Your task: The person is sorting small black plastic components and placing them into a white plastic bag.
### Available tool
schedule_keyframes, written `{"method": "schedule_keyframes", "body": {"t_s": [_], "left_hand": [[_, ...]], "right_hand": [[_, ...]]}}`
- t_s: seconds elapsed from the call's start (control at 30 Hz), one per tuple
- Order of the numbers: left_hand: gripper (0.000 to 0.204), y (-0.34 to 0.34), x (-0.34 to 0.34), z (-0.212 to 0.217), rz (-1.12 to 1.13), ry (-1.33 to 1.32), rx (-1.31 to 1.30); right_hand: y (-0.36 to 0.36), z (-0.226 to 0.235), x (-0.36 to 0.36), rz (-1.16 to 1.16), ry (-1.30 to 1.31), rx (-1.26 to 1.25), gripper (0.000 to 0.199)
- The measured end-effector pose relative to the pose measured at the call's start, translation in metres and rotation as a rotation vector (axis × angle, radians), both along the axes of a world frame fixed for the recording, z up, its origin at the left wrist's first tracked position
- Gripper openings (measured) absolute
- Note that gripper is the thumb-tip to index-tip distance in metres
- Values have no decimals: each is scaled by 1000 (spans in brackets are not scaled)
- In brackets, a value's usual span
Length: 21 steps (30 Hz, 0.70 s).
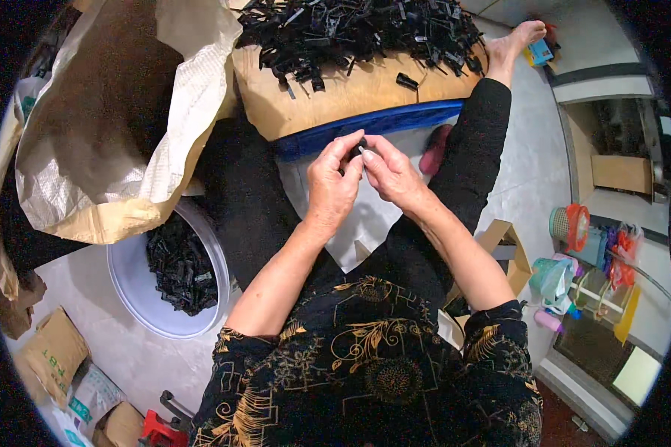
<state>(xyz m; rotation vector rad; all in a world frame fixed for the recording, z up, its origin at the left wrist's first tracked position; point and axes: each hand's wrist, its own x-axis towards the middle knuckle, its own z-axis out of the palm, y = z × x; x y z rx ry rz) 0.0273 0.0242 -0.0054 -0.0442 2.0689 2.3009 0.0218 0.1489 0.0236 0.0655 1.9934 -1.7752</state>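
Note:
Both my hands meet in front of me, just short of the low table's blue front edge (373,127). Between their fingertips is a small black plastic part (358,147), mostly covered by the fingers. My left hand (331,179) pinches it from the left. From the other side my right hand (394,173) closes on it with thumb and forefinger. Beyond them a large heap of black plastic parts (358,33) lies on the tan tabletop (328,104). One loose black piece (407,81) sits apart near the table's front.
At the left stands a big open woven sack (194,112). Below it a white tub (119,276) holds many black parts (183,268). Paper bags (56,350) and a red object (160,430) lie at lower left. An open cardboard box (525,261) is by my right leg.

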Motion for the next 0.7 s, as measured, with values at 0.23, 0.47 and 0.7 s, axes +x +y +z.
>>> {"method": "schedule_keyframes", "body": {"t_s": [0.23,0.47,0.7], "left_hand": [[30,3,-5,-11,80,181,-309],[34,2,-2,-5,-28,-97,-16],[36,-15,-3,6,-145,-322,539]], "right_hand": [[-6,-18,-7,-71,27,79,27],[18,-61,-7,-63,266,38,22],[23,-8,13,-97,115,-79,16]]}}
